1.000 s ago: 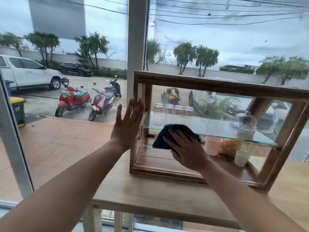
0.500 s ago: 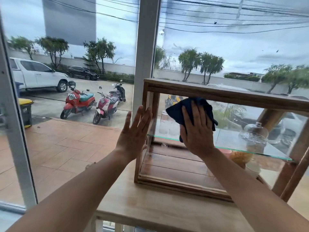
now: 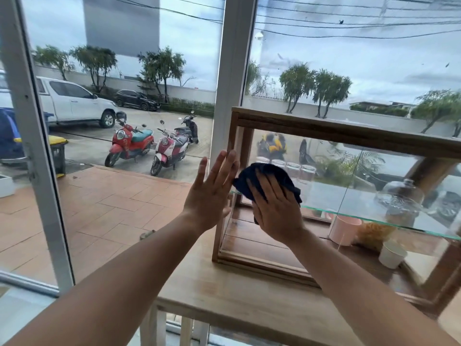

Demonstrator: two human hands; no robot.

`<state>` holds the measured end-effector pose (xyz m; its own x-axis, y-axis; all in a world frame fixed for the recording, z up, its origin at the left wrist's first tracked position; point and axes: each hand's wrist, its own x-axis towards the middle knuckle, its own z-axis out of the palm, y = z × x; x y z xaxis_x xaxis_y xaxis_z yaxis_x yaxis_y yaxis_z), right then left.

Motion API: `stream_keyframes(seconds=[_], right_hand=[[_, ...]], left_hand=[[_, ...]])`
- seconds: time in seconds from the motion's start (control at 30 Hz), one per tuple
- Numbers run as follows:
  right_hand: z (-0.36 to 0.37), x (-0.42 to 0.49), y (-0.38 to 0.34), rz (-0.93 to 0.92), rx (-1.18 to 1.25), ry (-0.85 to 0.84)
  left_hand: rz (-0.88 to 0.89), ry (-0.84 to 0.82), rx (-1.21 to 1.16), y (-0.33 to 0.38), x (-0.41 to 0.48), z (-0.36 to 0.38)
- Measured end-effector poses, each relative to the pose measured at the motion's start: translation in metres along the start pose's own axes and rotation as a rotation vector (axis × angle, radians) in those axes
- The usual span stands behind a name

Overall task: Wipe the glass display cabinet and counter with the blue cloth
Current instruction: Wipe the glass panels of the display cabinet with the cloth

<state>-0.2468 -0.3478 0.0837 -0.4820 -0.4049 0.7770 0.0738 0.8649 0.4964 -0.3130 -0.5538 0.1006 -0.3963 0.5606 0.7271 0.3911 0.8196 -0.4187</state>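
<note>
A wood-framed glass display cabinet (image 3: 349,132) stands on a pale wooden counter (image 3: 224,290) in front of a window. My right hand (image 3: 274,211) presses a dark blue cloth (image 3: 264,176) flat against the cabinet's front glass, near its left end at mid height. My left hand (image 3: 212,193) rests open, fingers spread, against the cabinet's left corner post. Inside, a glass shelf (image 3: 374,221) carries several jars (image 3: 299,171) and a glass dome (image 3: 401,198).
On the cabinet floor stand a pink cup (image 3: 343,231), a white cup (image 3: 391,253) and a yellowish packet (image 3: 371,233). A white window post (image 3: 232,71) rises right behind the cabinet's left end. Outside are parked scooters (image 3: 129,146) and cars.
My right hand has swept the cloth down and to the left from the top of the glass. The left hand stays on the corner post. The view has shifted a little.
</note>
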Motion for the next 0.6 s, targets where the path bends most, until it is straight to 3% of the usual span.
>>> stream_keyframes(seconds=[0.13,0.23,0.3,0.47,0.53,0.6], right_hand=[[0.016,-0.090,-0.014,-0.436,-0.079,-0.263],[0.009,-0.081,0.002,-0.555,-0.089,-0.282],[-0.003,-0.049,0.019,-0.450,-0.049,-0.191],[-0.029,0.023,0.036,0.067,0.064,0.007],[-0.018,0.011,0.018,0.119,0.065,0.030],[0.000,-0.026,-0.005,0.000,0.062,-0.037]], left_hand=[[-0.016,-0.006,-0.016,0.003,-0.001,-0.002],[-0.022,-0.018,-0.014,0.005,-0.001,-0.003],[-0.028,-0.022,-0.020,0.007,-0.001,-0.003],[-0.058,-0.036,-0.023,0.013,-0.002,-0.004],[-0.073,-0.055,-0.022,0.016,-0.002,-0.005],[-0.091,-0.065,-0.021,0.018,-0.002,-0.005]])
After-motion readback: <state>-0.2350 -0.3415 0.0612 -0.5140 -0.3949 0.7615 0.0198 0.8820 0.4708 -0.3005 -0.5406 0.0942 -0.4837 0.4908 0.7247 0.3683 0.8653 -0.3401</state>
